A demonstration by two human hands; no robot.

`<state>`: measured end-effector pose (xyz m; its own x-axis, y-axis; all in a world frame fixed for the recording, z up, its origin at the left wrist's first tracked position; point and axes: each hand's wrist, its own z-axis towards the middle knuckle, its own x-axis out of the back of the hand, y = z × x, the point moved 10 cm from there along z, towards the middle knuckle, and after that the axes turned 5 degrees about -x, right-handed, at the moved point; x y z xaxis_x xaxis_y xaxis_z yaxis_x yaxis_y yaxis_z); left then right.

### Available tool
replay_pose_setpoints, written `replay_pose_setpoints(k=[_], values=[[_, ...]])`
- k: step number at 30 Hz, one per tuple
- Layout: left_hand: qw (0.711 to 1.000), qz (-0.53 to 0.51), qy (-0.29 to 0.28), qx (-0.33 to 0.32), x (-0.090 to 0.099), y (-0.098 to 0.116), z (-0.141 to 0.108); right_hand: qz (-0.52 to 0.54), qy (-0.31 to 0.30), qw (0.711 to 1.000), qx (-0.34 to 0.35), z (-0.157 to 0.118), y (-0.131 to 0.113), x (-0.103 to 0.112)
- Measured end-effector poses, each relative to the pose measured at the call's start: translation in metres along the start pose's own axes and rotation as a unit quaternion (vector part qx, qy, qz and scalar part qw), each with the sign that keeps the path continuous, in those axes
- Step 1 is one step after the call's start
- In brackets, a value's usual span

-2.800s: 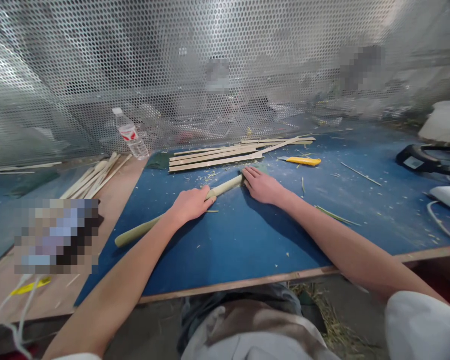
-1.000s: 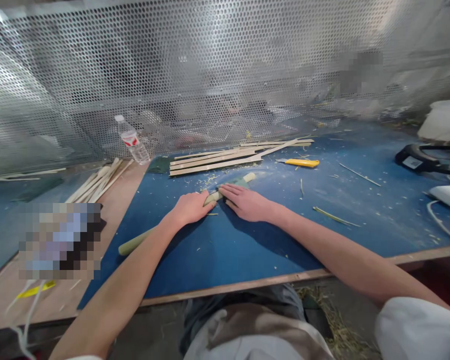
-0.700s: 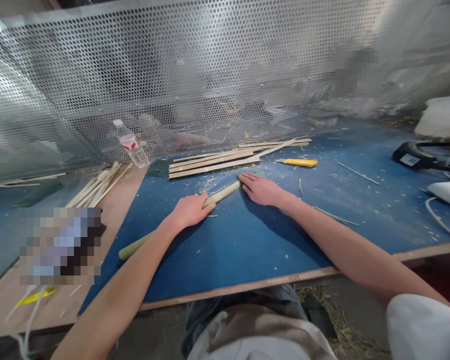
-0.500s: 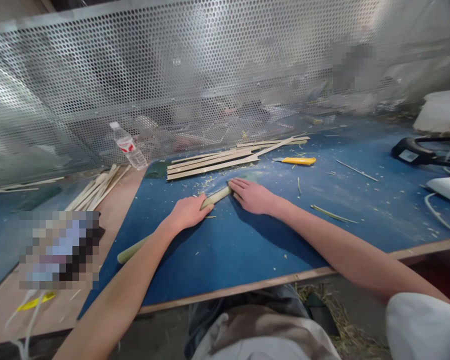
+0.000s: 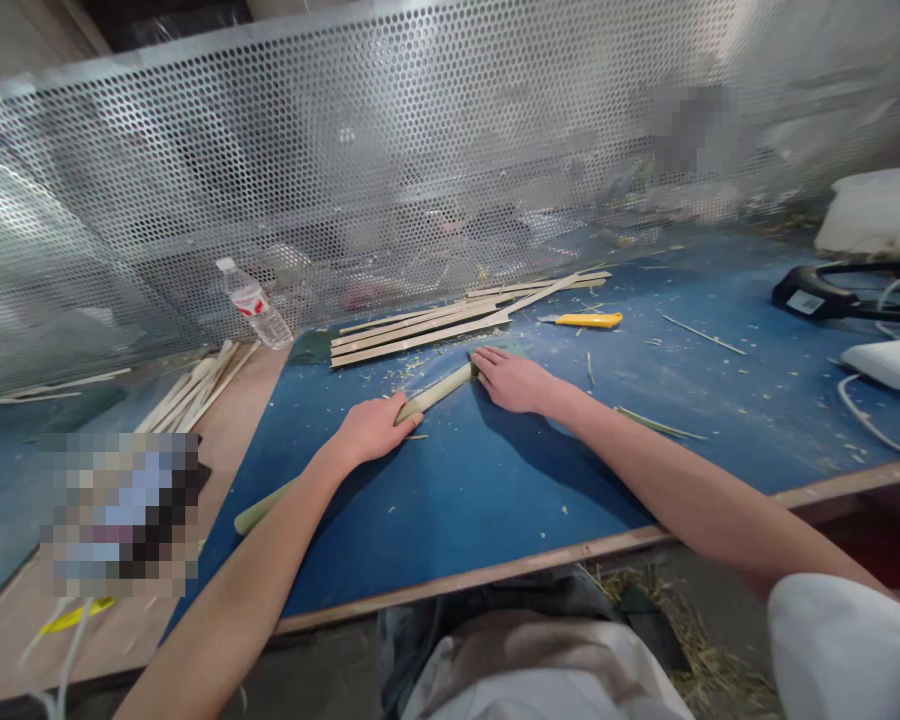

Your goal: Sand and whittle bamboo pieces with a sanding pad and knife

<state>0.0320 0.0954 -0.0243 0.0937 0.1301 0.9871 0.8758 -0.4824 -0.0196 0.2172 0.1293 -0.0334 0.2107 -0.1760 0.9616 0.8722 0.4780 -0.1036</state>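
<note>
A long, pale green bamboo strip [image 5: 441, 393] lies slantwise across the blue mat [image 5: 450, 500]. Its near end shows to the left of my left forearm. My left hand [image 5: 371, 428] is closed round its middle, thumb on the near side. Further along, my right hand [image 5: 511, 380] presses its closed fingers over the far end, which they hide. A dull green patch shows just behind the right fingers; I cannot tell what it is. Beyond the hands lie several flat bamboo slats [image 5: 420, 335] and a yellow utility knife [image 5: 589, 320] with its blade pointing left.
A perforated metal screen [image 5: 390, 150] stands behind the table. At the left are a water bottle [image 5: 255, 305], a bundle of strips [image 5: 195, 390] and a blurred-out device with cables. To the right lie a black frame-like object [image 5: 810, 300] and a white device [image 5: 889, 362]. Shavings litter the mat.
My right hand has slid a little away and to the right along the bamboo strip, baring more of it between the hands. My left hand keeps its hold. The view has shifted slightly.
</note>
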Motion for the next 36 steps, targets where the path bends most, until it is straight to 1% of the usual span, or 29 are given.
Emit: replay_pose_setpoints(k=[5,7,9,11,13,16,17,18,19,20,23,24,25,26,27,31,32,33,34,36], values=[[1.0,0.006,0.009,-0.011,-0.001,-0.001,0.0,0.017,-0.001,0.998,0.065,-0.009,-0.036,0.005],[1.0,0.007,0.009,-0.01,-0.001,-0.001,0.0,0.023,-0.006,0.997,0.068,-0.011,-0.044,0.008],[1.0,0.008,0.006,-0.009,-0.001,-0.002,0.0,0.03,-0.012,0.997,0.067,-0.011,-0.045,0.011],[1.0,0.009,0.004,-0.01,0.0,-0.001,0.0,0.034,-0.015,0.997,0.067,-0.008,-0.039,0.012],[1.0,0.009,0.006,-0.014,0.001,0.0,0.0,0.027,-0.022,0.998,0.058,-0.003,-0.025,0.011],[1.0,0.007,0.008,-0.014,0.002,0.0,0.0,0.0,-0.026,1.0,0.006,0.003,0.003,0.008],[1.0,0.005,0.006,-0.012,0.001,-0.001,0.0,-0.009,-0.019,1.0,-0.014,0.004,0.009,0.007],[1.0,0.004,0.003,-0.011,0.001,-0.001,0.0,-0.015,-0.01,1.0,-0.025,0.004,0.01,0.006],[1.0,0.003,0.002,-0.01,0.0,-0.001,0.0,-0.017,0.0,1.0,-0.022,0.004,0.004,0.004],[1.0,0.003,0.002,-0.012,0.0,-0.001,0.001,-0.013,0.011,1.0,-0.004,0.002,-0.009,0.002],[1.0,0.008,0.01,-0.015,-0.001,-0.001,0.002,0.038,0.033,0.993,0.102,-0.008,-0.064,-0.005],[1.0,0.01,0.011,-0.014,-0.001,-0.002,0.002,0.058,0.037,0.99,0.126,-0.01,-0.077,-0.005],[1.0,0.012,0.012,-0.012,-0.002,-0.003,0.002,0.074,0.038,0.987,0.138,-0.011,-0.082,-0.005],[1.0,0.012,0.011,-0.011,-0.002,-0.003,0.002,0.083,0.035,0.987,0.136,-0.01,-0.08,-0.005],[1.0,0.012,0.011,-0.013,-0.002,-0.003,0.002,0.083,0.028,0.989,0.121,-0.007,-0.071,-0.006],[1.0,0.014,0.009,-0.017,-0.001,-0.003,0.002,0.028,-0.002,1.0,-0.005,0.007,0.0,-0.006],[1.0,0.017,0.01,-0.014,-0.001,-0.003,0.002,0.019,0.0,1.0,-0.017,0.008,0.009,-0.005],[1.0,0.022,0.01,-0.012,0.0,-0.003,0.002,0.015,0.006,1.0,-0.014,0.007,0.008,-0.004],[1.0,0.026,0.011,-0.011,0.0,-0.003,0.002,0.018,0.014,1.0,0.005,0.005,-0.002,-0.004],[0.999,0.036,0.012,-0.011,0.0,-0.002,0.003,0.04,0.032,0.996,0.075,-0.003,-0.041,-0.004]])
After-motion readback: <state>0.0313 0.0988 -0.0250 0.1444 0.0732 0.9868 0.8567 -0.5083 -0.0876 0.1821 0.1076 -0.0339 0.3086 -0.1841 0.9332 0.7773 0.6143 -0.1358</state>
